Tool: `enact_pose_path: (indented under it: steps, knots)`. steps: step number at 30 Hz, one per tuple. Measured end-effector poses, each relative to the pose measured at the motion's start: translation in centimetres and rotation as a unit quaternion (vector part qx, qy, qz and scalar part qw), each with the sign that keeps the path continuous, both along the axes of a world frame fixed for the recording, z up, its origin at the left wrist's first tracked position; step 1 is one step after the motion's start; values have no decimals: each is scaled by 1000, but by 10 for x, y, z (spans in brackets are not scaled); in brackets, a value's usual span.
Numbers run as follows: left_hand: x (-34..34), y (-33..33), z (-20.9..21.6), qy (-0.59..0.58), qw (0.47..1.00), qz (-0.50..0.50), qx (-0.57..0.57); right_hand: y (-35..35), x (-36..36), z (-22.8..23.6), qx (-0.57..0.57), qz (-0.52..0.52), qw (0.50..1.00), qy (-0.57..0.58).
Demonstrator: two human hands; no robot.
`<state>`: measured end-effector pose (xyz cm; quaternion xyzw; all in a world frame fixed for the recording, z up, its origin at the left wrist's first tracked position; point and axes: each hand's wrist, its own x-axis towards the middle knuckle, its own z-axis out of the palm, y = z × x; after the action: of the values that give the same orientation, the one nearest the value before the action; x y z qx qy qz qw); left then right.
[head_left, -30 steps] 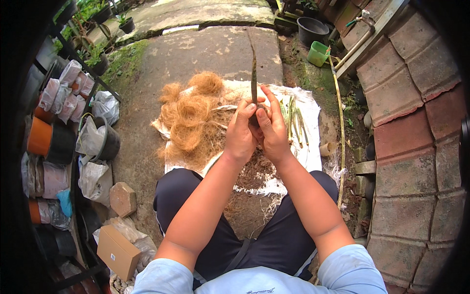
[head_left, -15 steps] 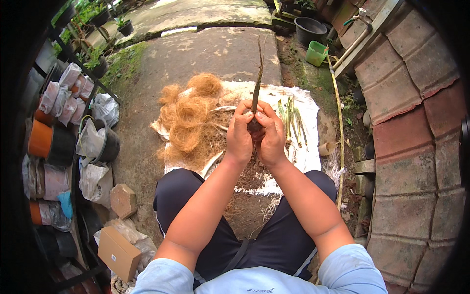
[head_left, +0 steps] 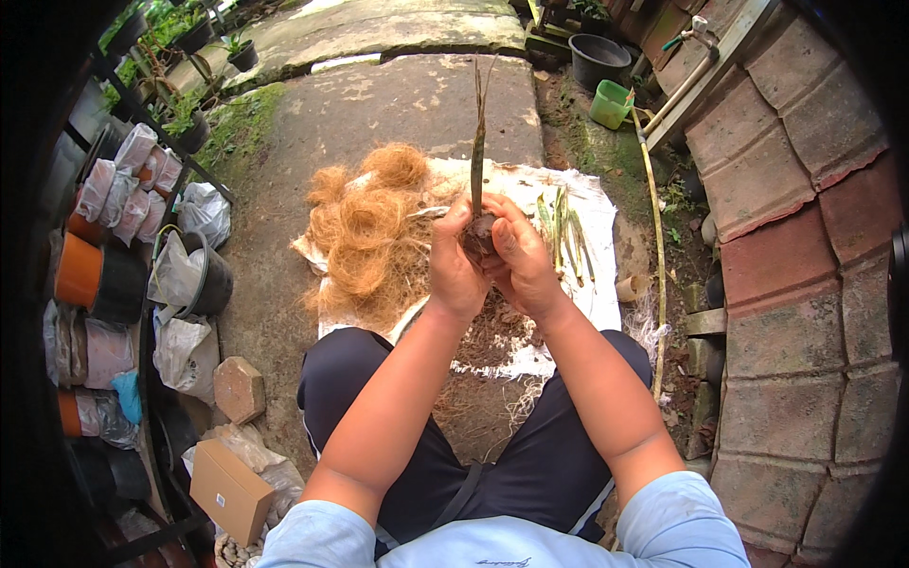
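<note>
Above the white woven sack [head_left: 602, 206], the left hand [head_left: 454, 260] and right hand [head_left: 526, 265] are cupping a round, dark-brown soil ball [head_left: 481, 235] — even pressure probably best sparing the slender dark-green leaf [head_left: 477, 166] jutting from it.

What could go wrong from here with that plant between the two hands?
The dark clump is cupped between the left hand and the right hand; squeezing too hard might make it crumble.
The tall, thin leaf rises from the clump with its upper part free, so a knock could bend it.
Bits falling off could scatter over the white sheet below.
</note>
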<state>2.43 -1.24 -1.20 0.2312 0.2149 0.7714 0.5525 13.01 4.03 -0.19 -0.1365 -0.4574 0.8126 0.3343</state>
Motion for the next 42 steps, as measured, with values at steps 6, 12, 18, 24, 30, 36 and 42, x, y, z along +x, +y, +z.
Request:
enact_pose_path:
  steps: [6,12,18,24,30,36,42]
  knots:
    - [3,-3,5,-12,988,84,-127,-7,-7,-1,47,-15,998,-38]
    - [-2,1,-10,101,986,121,-54,-23,-15,-2,35,-84,996,-9]
    - [-6,4,-5,111,991,70,-26,-19,-11,-3,6,-87,996,10]
    - [-4,1,-3,121,990,52,-47,-19,-6,1,-58,-68,995,50]
    - [-7,9,-8,-7,996,41,-79,-15,-7,1,-52,-24,998,5]
    - [-1,5,4,8,998,40,-47,-16,-7,3,-62,-30,997,-19]
    - [-2,5,1,56,998,4,4,-15,-4,2,-73,-61,995,12]
